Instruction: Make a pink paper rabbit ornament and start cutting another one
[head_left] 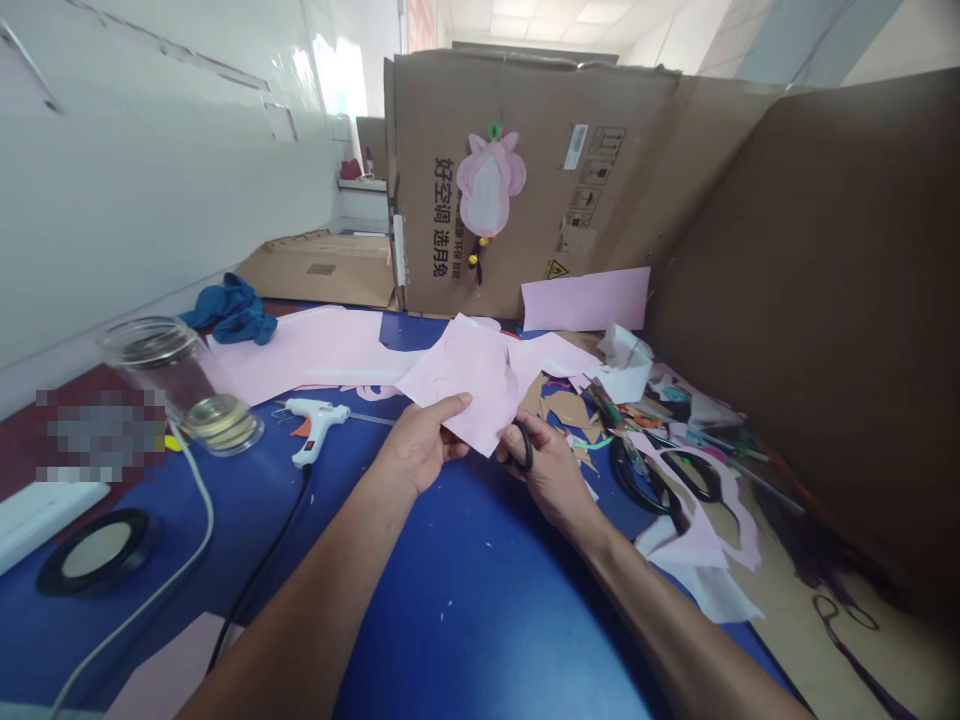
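A pink sheet (476, 375) with pointed corners is held up over the blue table (450, 610). My left hand (429, 440) pinches its lower left part, thumb on top and fingers beneath. At the sheet's lower right, my right hand (551, 465) is closed on black-handled scissors (523, 447). One handle loop shows by the fingers; the blades are mostly hidden by the sheet. Behind it lie more pink pieces (322, 345). A white glue gun (319, 425) rests left of my left hand.
Left: a glass jar (161, 370), black tape roll (101, 550), blue cloth (232, 308) and cables. A cardboard box (555, 190) with a pink ornament (489, 185) stands behind. Paper scraps (566, 408) and another pair of black scissors (637, 480) lie to the right.
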